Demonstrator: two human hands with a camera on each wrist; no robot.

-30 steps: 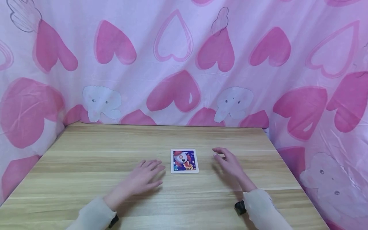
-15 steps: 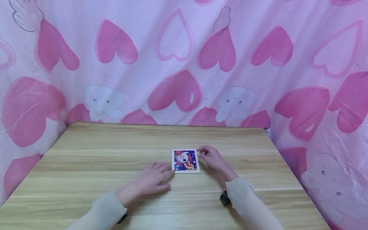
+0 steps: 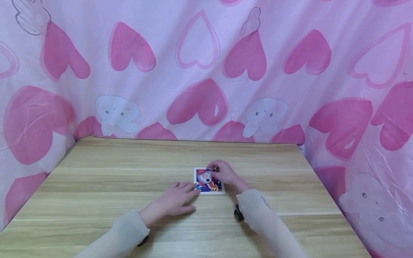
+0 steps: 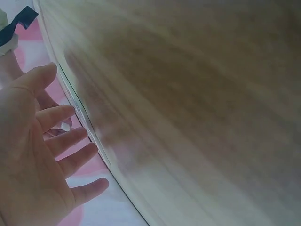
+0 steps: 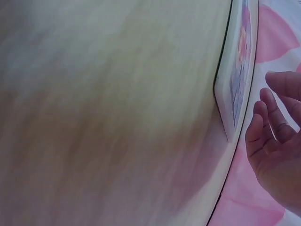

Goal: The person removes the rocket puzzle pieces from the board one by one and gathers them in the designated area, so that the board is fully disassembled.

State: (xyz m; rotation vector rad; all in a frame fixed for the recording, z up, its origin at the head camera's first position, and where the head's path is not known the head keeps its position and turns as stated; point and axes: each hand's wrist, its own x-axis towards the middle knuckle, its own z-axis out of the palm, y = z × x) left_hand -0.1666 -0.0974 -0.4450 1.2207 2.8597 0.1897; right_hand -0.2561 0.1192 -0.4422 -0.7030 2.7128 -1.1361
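Note:
A square picture card (image 3: 210,188) with a white border and a rocket on dark blue lies flat on the wooden table; the right wrist view shows its thick side edge (image 5: 225,106). My left hand (image 3: 175,199) is spread palm down, its fingertips at the card's lower left corner. Over the card's upper right part is my right hand (image 3: 225,174), fingers bent and thumb apart, with nothing visible between them. In the left wrist view the left hand (image 4: 35,150) has its fingers apart. The right hand (image 5: 280,136) appears beside the card in its own wrist view.
The wooden table (image 3: 122,157) extends around the card on all sides. A pink curtain (image 3: 155,89) with hearts and white animal figures hangs behind it and along both sides. Each wrist carries a dark strap or device below a light sleeve (image 3: 129,229).
My right hand has moved left from beside the card to over its upper right part. My left hand has shifted right to the card's lower left corner. The card looks unmoved.

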